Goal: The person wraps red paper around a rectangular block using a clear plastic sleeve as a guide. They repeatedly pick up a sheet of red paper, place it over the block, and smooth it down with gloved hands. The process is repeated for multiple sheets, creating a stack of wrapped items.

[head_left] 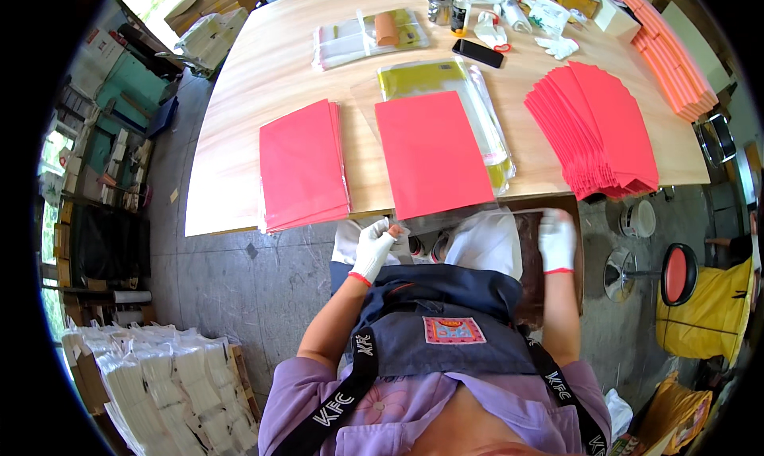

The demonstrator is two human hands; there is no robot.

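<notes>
In front of me a red sheet (pixel 434 155) lies in a clear plastic bag, whose transparent flap (pixel 454 217) hangs past the table's near edge. My left hand (pixel 376 247), in a white glove with bare fingertips and a red cuff, pinches at the flap's left corner. Off to the right is my right hand (pixel 556 239), also gloved and a little blurred, its fingers closed at the end of a thin clear strip (pixel 521 211) that stretches from the flap. Beneath the red sheet sits a stack of clear bags (pixel 489 110) with an olive-yellow panel.
Bagged red sheets (pixel 302 165) are stacked on the left; fanned red sheets (pixel 593 130) lie on the right. Farther back are more bags (pixel 338 44), a phone (pixel 477 52), a bottle (pixel 461 12) and a spare glove (pixel 557 47). A stool (pixel 679 274) stands at right.
</notes>
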